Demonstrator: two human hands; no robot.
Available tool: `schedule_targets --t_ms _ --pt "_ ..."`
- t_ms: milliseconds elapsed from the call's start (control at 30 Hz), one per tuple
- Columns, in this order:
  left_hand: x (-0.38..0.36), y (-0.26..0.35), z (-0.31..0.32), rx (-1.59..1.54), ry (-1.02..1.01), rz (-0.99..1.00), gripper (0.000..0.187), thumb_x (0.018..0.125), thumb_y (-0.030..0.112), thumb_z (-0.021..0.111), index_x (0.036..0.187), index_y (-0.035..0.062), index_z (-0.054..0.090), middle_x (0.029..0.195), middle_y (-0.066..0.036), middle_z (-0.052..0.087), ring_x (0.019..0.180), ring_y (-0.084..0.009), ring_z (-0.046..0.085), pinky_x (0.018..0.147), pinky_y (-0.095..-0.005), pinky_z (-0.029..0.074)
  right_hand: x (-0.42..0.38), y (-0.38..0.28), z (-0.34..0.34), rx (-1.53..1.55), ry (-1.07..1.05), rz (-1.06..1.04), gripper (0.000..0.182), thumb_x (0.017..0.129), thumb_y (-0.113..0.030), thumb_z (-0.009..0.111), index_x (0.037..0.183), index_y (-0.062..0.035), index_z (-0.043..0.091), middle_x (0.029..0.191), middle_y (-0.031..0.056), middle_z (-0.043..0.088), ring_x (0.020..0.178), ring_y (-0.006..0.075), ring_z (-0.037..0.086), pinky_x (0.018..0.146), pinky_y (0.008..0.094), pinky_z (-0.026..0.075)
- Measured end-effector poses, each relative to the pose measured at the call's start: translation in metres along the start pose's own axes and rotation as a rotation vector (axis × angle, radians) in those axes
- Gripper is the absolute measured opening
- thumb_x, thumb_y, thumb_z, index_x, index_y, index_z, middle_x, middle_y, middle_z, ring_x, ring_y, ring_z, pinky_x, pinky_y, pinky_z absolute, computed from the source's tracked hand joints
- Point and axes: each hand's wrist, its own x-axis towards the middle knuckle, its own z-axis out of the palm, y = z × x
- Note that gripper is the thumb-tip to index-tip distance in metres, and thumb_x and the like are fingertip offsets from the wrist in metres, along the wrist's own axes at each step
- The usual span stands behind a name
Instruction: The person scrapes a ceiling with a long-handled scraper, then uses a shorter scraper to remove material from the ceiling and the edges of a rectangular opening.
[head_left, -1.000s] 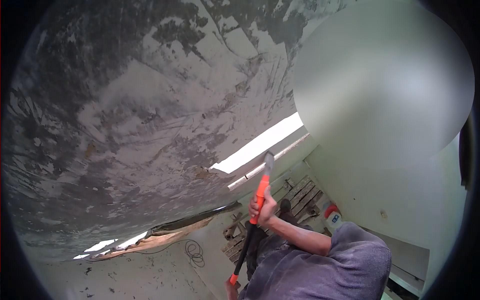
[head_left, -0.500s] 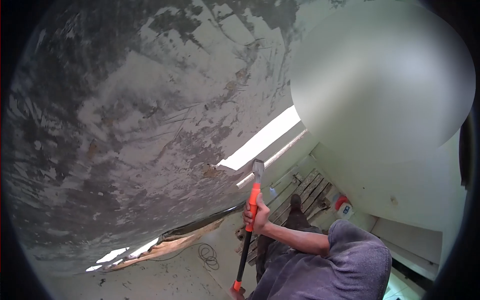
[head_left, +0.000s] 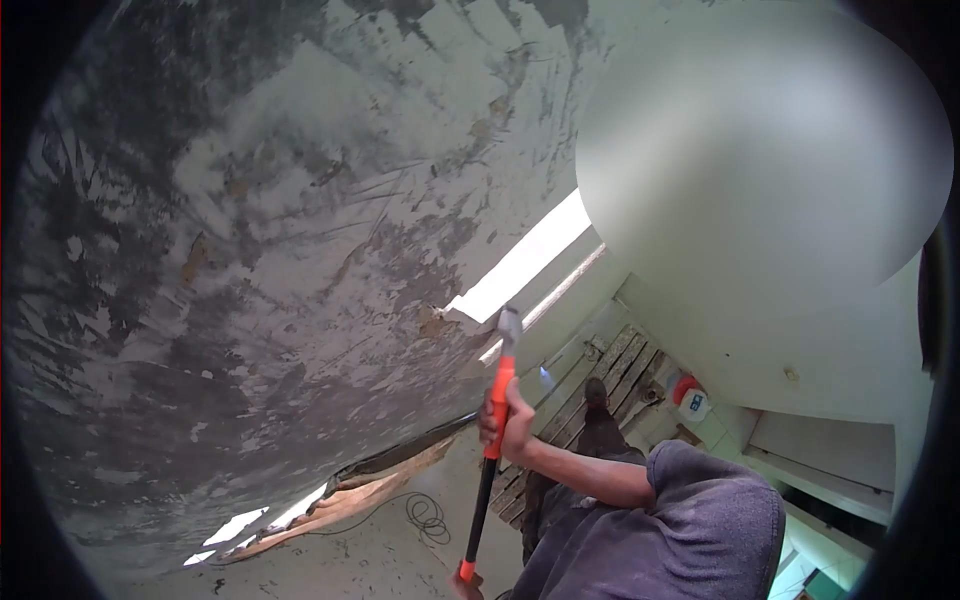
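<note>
A long-handled scraper [head_left: 482, 500] with orange grips, a black shaft and a flat metal head runs upward through the lower middle. My right hand [head_left: 512, 428] wraps round its upper orange grip, below the head. At the lower orange end my left hand [head_left: 467, 582] is closed, partly cut off by the frame's bottom edge. The metal blade [head_left: 509, 325] overlaps the lower edge of a bright window strip [head_left: 530, 258] in this view. Beside it spreads a large patchy grey and white surface [head_left: 330, 220] with scraped, peeling paint.
Wooden slats [head_left: 625, 365] lie below, near my outstretched boot [head_left: 596, 392]. A white container with a red top [head_left: 690, 400] stands beyond them. A coiled cable [head_left: 427, 515] rests on the pale floor, near a torn brownish strip [head_left: 370, 485]. A round blur hides the upper right.
The scraper's head and both hands have shifted slightly up and left in view, still gripping. The whole view has moved a little, with the patchy surface shifting rightward.
</note>
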Motion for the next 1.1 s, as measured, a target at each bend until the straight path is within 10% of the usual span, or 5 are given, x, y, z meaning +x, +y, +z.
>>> schedule_targets --t_ms 167,333,600,733,1100 --pt "0.017 0.018 0.001 -0.383 0.02 -0.342 0.029 0.093 0.021 0.056 0.079 -0.0032 0.065 0.049 -0.001 0.04 0.04 -0.0112 0.043 0.037 -0.0287 0.03 0.009 -0.036 -0.003 0.045 -0.004 -0.07 0.062 0.088 -0.073 0.032 0.071 -0.0136 0.04 0.05 -0.0027 0.032 0.037 0.0123 0.03 0.037 0.0283 0.028" --pt "0.043 0.046 0.04 0.307 -0.224 0.256 0.027 0.094 0.017 0.055 0.075 -0.0006 0.061 0.052 -0.002 0.046 0.041 -0.0109 0.044 0.037 -0.0278 0.034 0.026 -0.079 -0.017 0.056 0.006 -0.194 0.063 0.087 -0.074 0.033 0.07 -0.0139 0.04 0.049 -0.0034 0.032 0.037 0.0115 0.031 0.037 0.0278 0.027" --pt "0.036 0.005 -0.025 -0.215 -0.02 -0.466 0.023 0.09 0.016 0.057 0.103 0.0001 0.068 0.056 0.001 0.049 0.045 -0.011 0.05 0.042 -0.0277 0.04 0.007 -0.039 -0.006 0.047 0.001 -0.041 0.062 0.087 -0.074 0.032 0.07 -0.0144 0.041 0.049 -0.0047 0.032 0.037 0.0109 0.031 0.036 0.0269 0.027" --pt "0.041 0.114 0.104 0.134 -0.167 -0.035 0.046 0.095 0.032 0.054 0.057 0.0072 0.047 0.048 -0.003 0.041 0.037 -0.0139 0.04 0.035 -0.0319 0.03 0.036 -0.185 -0.031 0.132 0.057 -0.245 0.062 0.088 -0.072 0.032 0.067 -0.0145 0.041 0.047 -0.0047 0.032 0.035 0.0108 0.031 0.034 0.0268 0.029" --pt "0.015 0.009 0.024 -0.202 -0.001 -0.506 0.041 0.092 0.036 0.053 0.062 0.0101 0.044 0.049 -0.002 0.041 0.039 -0.0141 0.04 0.036 -0.0324 0.029 -0.009 -0.051 -0.006 0.069 0.009 0.092 0.062 0.088 -0.073 0.032 0.072 -0.0132 0.04 0.051 -0.0022 0.034 0.039 0.0113 0.032 0.04 0.0278 0.031"
